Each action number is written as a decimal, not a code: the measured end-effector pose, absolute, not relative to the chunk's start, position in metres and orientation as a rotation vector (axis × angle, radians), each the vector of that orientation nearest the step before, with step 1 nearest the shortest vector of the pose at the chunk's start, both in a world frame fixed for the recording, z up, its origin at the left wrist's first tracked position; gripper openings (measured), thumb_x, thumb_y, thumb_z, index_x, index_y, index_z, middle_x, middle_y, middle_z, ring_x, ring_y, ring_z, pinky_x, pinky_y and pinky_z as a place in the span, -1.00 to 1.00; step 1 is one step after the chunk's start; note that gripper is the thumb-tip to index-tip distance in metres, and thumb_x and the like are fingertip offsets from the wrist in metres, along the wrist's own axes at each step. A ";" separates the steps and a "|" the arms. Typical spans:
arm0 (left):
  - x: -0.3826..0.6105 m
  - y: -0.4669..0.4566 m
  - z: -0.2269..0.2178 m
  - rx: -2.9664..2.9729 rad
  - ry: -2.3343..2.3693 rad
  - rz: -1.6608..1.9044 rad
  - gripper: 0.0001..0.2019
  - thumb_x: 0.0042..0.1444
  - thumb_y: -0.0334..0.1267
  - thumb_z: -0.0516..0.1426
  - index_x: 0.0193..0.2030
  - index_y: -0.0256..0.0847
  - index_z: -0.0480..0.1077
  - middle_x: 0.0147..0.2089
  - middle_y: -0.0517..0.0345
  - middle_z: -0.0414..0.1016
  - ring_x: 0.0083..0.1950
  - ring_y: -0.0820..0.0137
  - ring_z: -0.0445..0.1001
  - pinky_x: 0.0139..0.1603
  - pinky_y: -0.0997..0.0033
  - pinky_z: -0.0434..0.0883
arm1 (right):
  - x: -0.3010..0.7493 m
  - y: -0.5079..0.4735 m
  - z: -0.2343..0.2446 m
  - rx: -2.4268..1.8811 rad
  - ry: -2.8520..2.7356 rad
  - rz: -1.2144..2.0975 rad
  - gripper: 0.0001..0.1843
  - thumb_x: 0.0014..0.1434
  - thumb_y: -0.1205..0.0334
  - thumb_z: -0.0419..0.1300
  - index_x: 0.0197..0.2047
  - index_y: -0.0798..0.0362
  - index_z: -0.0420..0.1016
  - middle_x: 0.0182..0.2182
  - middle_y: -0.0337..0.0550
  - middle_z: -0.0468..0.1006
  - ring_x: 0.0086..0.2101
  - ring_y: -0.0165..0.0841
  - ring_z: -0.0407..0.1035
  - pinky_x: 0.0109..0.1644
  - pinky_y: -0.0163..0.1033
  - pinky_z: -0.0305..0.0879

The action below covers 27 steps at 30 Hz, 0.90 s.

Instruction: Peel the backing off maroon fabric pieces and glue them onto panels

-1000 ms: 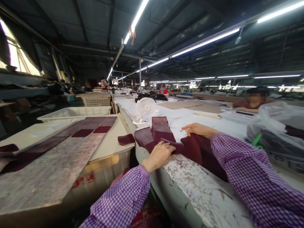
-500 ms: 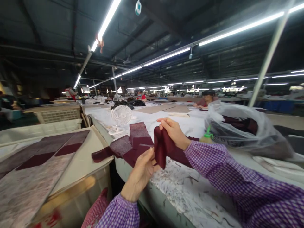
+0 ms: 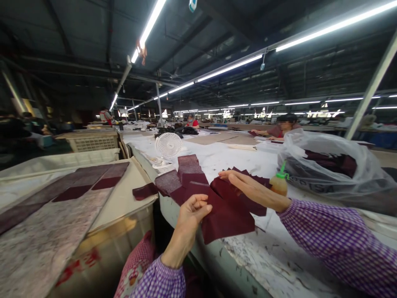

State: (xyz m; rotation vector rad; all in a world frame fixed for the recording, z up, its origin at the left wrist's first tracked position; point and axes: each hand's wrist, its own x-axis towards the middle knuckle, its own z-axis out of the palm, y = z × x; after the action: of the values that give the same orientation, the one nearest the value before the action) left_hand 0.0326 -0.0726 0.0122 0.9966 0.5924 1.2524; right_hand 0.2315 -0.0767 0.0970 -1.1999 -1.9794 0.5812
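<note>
A maroon fabric piece (image 3: 229, 221) hangs partly over the near table edge, spread out between my hands. At its left edge, my left hand (image 3: 190, 215) pinches the cloth between thumb and fingers. My right hand (image 3: 245, 186) lies over the upper part of the piece, its fingers stretched out and nearly flat; the thumb is partly hidden. Behind and to the left, more maroon fabric pieces (image 3: 189, 167) overlap on the table, some with a greyish speckled side up. Other maroon pieces (image 3: 259, 203) fan out under and beyond my right hand.
A glue-like bottle with green nozzle (image 3: 279, 184) stands beside my right wrist, near a clear plastic bag (image 3: 328, 182) of dark cloth. A white fan (image 3: 168, 145) sits farther back. Left is a cream bin (image 3: 130, 223) topped with fabric strips. A co-worker (image 3: 283, 128) is across the table.
The folded, raised fabric piece is now lowered and opened out flat. My right hand has gone from pinching it to lying stretched over it. The view has turned slightly left.
</note>
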 end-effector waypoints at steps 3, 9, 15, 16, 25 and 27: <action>0.033 -0.075 0.007 1.004 0.627 1.279 -0.60 -0.29 -0.22 0.38 -0.28 -0.28 0.42 -0.52 0.28 0.43 -0.51 0.56 0.39 -0.43 0.60 0.31 | 0.233 -0.084 0.094 -1.224 -1.968 0.622 -0.48 0.26 -0.14 -0.11 0.12 -0.04 0.32 0.04 -0.10 0.42 0.04 -0.21 0.29 0.15 -0.02 0.19; 0.033 -0.081 -0.002 1.080 0.674 1.247 -0.60 -0.18 -0.10 0.34 -0.22 -0.27 0.42 -0.46 0.22 0.45 -0.44 0.51 0.41 -0.38 0.55 0.33 | 0.232 -0.086 0.082 -1.297 -1.978 0.576 -0.56 0.06 0.13 0.21 0.02 0.01 0.34 -0.14 -0.12 0.50 -0.15 -0.26 0.40 -0.07 -0.13 0.34; 0.028 -0.094 0.003 1.183 0.678 1.287 -0.50 -0.03 0.03 0.22 -0.01 -0.21 0.33 -0.16 0.05 0.46 -0.17 0.38 0.44 -0.20 0.46 0.37 | 0.243 -0.067 0.062 -1.394 -1.903 0.417 -0.67 0.02 0.22 0.20 -0.09 0.02 0.41 -0.13 -0.13 0.50 -0.11 -0.24 0.38 0.04 -0.08 0.27; 0.028 -0.096 0.005 1.213 0.676 1.287 -0.44 -0.12 -0.03 0.30 0.01 -0.19 0.30 -0.13 0.06 0.45 -0.20 0.38 0.44 -0.21 0.45 0.38 | 0.244 -0.066 0.061 -1.403 -1.896 0.425 -0.68 0.02 0.21 0.20 -0.10 0.03 0.41 -0.13 -0.12 0.50 -0.12 -0.23 0.38 0.03 -0.07 0.27; 0.034 -0.082 0.018 1.204 0.691 1.207 -0.69 -0.13 -0.06 0.27 -0.43 -0.30 0.40 -0.50 0.20 0.43 -0.48 0.51 0.35 -0.46 0.57 0.28 | 0.224 -0.093 0.083 -1.316 -2.075 0.568 -0.35 -0.04 0.11 0.29 0.13 0.02 0.26 -0.12 -0.08 0.47 -0.20 -0.28 0.39 -0.06 -0.11 0.32; 0.035 -0.078 0.022 1.223 0.661 1.113 -0.68 -0.16 -0.06 0.29 -0.43 -0.31 0.41 -0.51 0.19 0.44 -0.50 0.51 0.36 -0.48 0.57 0.28 | 0.221 -0.093 0.082 -1.278 -2.055 0.662 -0.43 0.01 0.08 0.25 0.09 0.04 0.30 -0.22 -0.13 0.50 -0.26 -0.30 0.40 -0.13 -0.14 0.34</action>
State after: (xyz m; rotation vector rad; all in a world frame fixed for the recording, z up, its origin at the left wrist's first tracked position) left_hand 0.0355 -0.0777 0.0219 1.2226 0.6614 1.1132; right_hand 0.2205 -0.0934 0.0822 -1.2783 -2.0546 0.6617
